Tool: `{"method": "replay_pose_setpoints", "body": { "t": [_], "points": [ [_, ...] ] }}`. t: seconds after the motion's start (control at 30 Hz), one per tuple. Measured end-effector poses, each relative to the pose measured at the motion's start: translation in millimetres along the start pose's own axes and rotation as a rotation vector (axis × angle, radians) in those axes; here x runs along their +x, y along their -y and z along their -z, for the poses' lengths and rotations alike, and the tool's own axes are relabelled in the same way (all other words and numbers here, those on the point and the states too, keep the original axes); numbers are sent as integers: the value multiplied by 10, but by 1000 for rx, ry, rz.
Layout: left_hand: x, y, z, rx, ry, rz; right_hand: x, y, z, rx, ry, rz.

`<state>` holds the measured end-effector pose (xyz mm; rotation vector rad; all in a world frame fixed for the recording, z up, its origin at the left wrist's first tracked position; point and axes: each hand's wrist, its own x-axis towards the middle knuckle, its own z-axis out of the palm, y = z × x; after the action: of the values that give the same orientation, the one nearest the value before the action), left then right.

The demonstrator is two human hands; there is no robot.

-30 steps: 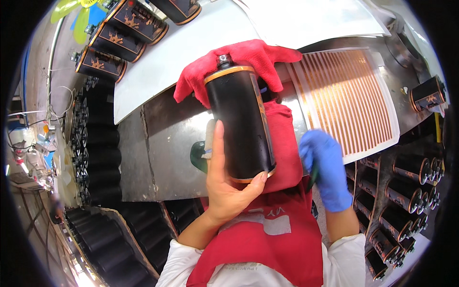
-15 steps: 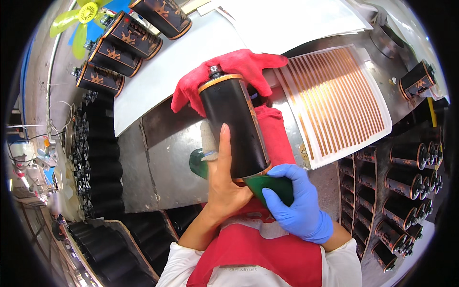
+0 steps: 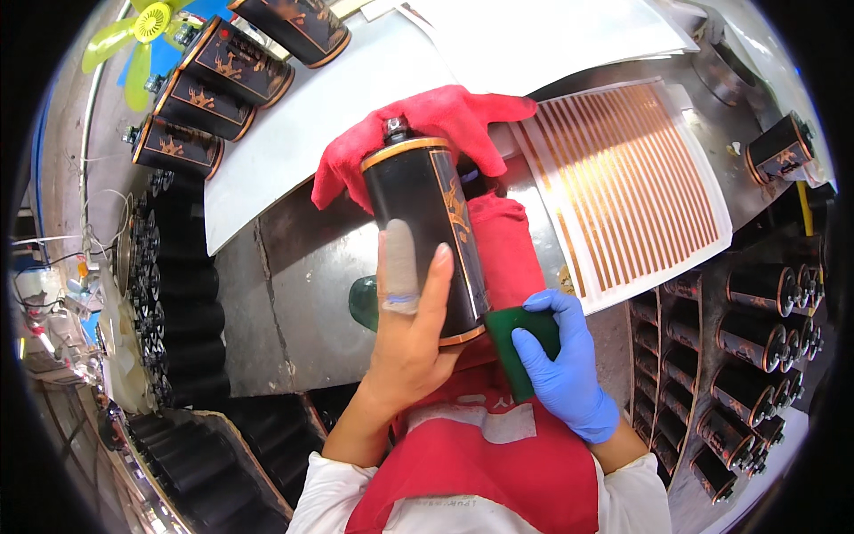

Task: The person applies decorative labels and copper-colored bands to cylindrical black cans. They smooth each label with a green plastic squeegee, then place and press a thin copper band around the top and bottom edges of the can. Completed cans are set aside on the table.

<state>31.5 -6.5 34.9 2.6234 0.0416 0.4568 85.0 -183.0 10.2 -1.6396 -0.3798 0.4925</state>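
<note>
With the left hand (image 3: 411, 343) clasping the black can (image 3: 425, 233), the gloved right hand (image 3: 562, 365) gripping the green pad (image 3: 520, 349) should press flat along its near rim.

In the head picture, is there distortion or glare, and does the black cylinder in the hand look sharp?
Head view: strong fisheye, so the white board's edge bends and the corners are black; the black cylinder in the left hand is sharp, with a soft sheen along its side; the metal table reflects dull light; the right hand, blue-gloved, on the green pad, is clear too.
</note>
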Motion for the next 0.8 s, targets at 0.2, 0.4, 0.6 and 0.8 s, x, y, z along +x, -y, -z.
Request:
{"method": "replay_pose_setpoints", "body": {
  "t": [0.2, 0.4, 0.6, 0.8],
  "points": [
    [-408, 318, -198, -391, -18, 40, 65, -64, 35, -9, -8, -48],
    [-501, 447, -189, -81, 19, 94, 106, -79, 129, -174, -195, -4],
    [-74, 31, -6, 86, 2, 0, -15, 318, -152, -173, 84, 185],
    [-406, 308, -201, -639, 111, 233, 80, -90, 12, -27, -39, -59]
  ]
}}
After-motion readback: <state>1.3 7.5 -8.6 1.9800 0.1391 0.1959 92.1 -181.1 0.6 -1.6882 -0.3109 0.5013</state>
